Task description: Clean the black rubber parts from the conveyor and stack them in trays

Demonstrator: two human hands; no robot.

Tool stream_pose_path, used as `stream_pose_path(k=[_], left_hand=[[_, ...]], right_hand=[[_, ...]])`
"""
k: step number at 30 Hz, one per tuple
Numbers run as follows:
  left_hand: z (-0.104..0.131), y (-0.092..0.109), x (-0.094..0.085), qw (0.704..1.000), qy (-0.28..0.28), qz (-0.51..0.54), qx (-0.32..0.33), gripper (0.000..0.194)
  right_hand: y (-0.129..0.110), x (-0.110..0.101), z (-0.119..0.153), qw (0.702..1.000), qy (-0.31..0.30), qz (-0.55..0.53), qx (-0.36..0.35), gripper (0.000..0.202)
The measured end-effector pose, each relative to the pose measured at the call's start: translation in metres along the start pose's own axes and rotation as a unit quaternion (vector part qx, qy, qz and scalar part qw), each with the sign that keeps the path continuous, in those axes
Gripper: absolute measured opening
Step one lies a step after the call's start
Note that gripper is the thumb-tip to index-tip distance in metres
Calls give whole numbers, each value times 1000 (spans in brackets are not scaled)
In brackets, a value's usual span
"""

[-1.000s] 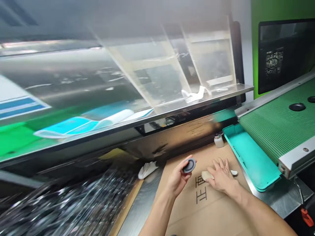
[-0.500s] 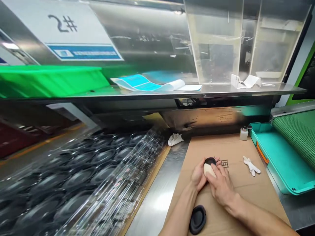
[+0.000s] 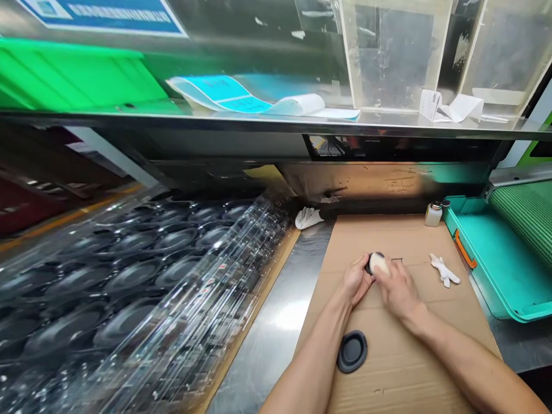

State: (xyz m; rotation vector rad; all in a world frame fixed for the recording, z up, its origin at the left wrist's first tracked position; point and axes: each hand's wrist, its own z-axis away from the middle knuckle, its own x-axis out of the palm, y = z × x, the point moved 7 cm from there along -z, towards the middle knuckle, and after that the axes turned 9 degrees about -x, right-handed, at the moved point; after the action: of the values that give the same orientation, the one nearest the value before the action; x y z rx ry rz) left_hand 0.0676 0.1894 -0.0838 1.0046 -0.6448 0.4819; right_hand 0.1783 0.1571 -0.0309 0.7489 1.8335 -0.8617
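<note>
Steel workbench (image 3: 276,322) observed, with a cardboard sheet (image 3: 401,356) laid on its right portion. Above the bench runs a reflective metal shelf (image 3: 259,123) carrying clear acrylic panels (image 3: 388,52). Right of the bench stands a teal tray (image 3: 500,270); left of it, stacked clear trays (image 3: 129,287), blurred.

Factory assembly station. Steel tabletop (image 3: 276,328) covered with cardboard sheet (image 3: 401,356); clear plastic trays (image 3: 142,287) stacked with identical black round parts; green conveyor belt (image 3: 524,221) beside teal tray (image 3: 495,270); steel shelf (image 3: 259,123) above holding label rolls (image 3: 241,95) and acrylic guards (image 3: 388,54).
</note>
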Motion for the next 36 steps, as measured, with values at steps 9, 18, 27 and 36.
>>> stream_pose_path(k=[9, 18, 27, 36], left_hand=[[2, -9, 13, 999, -30, -2, -22, 33], [2, -13, 6, 1000, 6, -9, -25, 36], [-1, -13, 3, 1000, 26, -13, -4, 32], [-3, -13, 0, 998, 34, 19, -46, 43]], right_hand=[[9, -12, 4, 993, -51, -59, 84, 60], [-12, -6, -17, 990, -88, 30, 102, 53], [2, -3, -9, 989, -73, -4, 131, 51], [7, 1, 0, 983, -72, -20, 168, 50]])
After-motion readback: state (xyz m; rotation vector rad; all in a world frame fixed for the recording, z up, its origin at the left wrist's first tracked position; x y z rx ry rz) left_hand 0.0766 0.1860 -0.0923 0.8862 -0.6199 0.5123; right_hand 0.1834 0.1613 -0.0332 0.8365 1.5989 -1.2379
